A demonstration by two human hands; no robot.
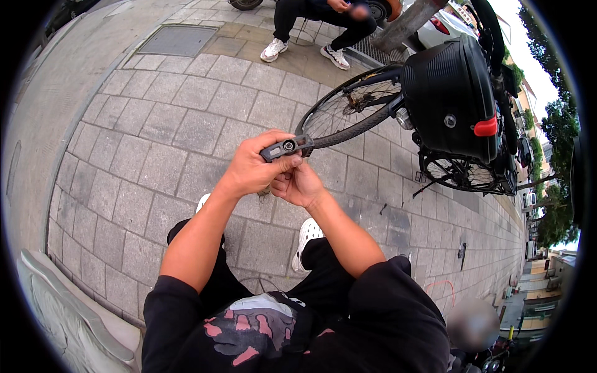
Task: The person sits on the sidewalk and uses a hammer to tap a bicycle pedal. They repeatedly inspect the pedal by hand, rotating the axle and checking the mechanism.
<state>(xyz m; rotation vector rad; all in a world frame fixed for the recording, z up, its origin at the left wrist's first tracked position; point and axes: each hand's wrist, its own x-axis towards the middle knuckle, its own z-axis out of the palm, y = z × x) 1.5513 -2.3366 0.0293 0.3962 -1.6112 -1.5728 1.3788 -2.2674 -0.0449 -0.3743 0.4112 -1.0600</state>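
My left hand (254, 166) is closed round a dark grey metal part (288, 148) with a round bolt-like socket in its face and a fork-like, open end. The thumb presses along its near side. Just below and to the right, my right hand (303, 185) has its fingers curled in close to the left hand. What those fingers hold, if anything, is hidden. Beyond the hands, a bicycle wheel (317, 128) with a black tyre comes close behind the metal part; whether they touch I cannot tell.
A bicycle carries a large black box (444, 93) with a red latch-like piece. Another person sits ahead, in white sneakers (274, 50). A post (407, 28) stands behind the wheel. Small dark items (462, 252) lie on the paving at right; a pale, cushion-like object (68, 317) is at lower left.
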